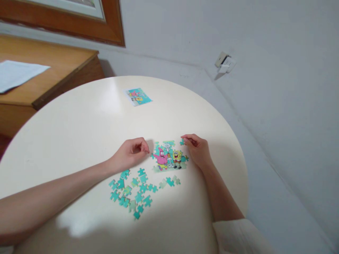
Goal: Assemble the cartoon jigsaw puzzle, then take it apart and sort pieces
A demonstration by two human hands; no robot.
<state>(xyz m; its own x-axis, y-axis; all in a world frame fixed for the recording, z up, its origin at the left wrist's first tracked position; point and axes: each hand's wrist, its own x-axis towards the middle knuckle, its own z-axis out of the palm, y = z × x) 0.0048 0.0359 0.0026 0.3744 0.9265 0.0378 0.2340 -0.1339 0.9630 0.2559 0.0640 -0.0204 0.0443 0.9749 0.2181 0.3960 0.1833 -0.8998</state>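
A partly assembled jigsaw puzzle (169, 158) with cartoon figures, one pink, one pale and one yellow, lies flat on the white round table (87, 120). At its upper right corner, my right hand (197, 148) pinches a small teal puzzle piece (182, 142) between thumb and fingertips. My left hand (134, 151) is beside the puzzle's left edge, its fingers curled closed, with nothing visible in them. Loose teal and green puzzle pieces (139, 197) are spread below my left hand. A short row of pieces (170, 181) lies just under the puzzle's lower edge.
Toward the table's far side lies a small picture card (139, 97) with similar cartoon figures. A wooden cabinet (60, 67) bearing a sheet of paper (19, 74) stands at the left. The wall (278, 88) at the right carries a socket with a plug (224, 64).
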